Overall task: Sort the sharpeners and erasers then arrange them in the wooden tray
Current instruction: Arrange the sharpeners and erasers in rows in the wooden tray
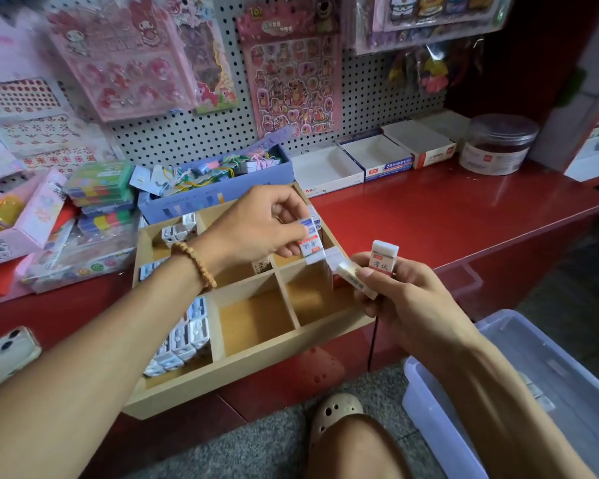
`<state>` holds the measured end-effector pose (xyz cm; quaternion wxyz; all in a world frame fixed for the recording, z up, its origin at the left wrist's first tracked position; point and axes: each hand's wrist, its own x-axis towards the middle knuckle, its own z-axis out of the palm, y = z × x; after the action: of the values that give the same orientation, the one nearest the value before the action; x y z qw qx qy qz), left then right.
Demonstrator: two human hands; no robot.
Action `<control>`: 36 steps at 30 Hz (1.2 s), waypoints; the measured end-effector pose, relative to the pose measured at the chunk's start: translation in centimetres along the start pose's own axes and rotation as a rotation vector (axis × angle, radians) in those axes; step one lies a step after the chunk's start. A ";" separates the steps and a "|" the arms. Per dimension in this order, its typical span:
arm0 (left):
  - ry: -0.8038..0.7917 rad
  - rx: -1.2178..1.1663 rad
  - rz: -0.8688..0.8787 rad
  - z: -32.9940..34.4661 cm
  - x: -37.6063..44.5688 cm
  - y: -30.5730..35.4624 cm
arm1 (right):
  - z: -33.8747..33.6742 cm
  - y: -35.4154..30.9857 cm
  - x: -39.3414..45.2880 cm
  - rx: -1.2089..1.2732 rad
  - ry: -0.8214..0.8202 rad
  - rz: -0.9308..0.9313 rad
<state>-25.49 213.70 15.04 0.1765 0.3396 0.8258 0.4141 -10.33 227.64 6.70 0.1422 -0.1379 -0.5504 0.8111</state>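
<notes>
Erasers being loaded into far-right compartment of tray.

The left hand [256, 226] pinches a white paper-sleeved eraser with blue print [310, 242] over the far-right cell of the pale wooden compartment tray [256, 366]. The right hand [402, 292], just beside it, grips several white rectangular erasers with red-printed sleeves [382, 259]. White-and-grey sharpeners [187, 335] fill the cells under the left forearm. Recommended: lower the eraser upright, flush against those already standing there, and keep the sleeves aligned.
</notes>
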 end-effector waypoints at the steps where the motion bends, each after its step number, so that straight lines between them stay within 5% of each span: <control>1: 0.032 0.035 0.003 0.0 0.5 -0.3 | -0.2 0.2 0.0 0.030 0.031 -0.005; 12: 0.207 0.405 -0.025 3.7 6.4 -3.2 | -1.2 0.7 0.0 0.042 0.152 -0.038; 21: 0.312 0.316 0.070 3.0 4.6 -2.6 | -0.9 1.1 0.1 -0.055 0.125 -0.115; 28: -0.201 -0.147 0.036 2.4 -1.3 0.4 | 1.4 -0.1 -0.1 -0.117 0.046 -0.122; 33: -0.132 -0.201 0.019 0.2 -2.5 0.3 | 3.5 -0.9 -0.6 0.080 0.134 -0.028; 36: -0.002 -0.006 0.025 -2.0 -2.5 -0.9 | 3.1 -0.8 -1.0 -0.007 0.174 -0.013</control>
<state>-25.21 210.42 15.57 0.1734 0.3500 0.8199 0.4185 -10.56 224.89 8.62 0.1944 -0.2049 -0.5397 0.7931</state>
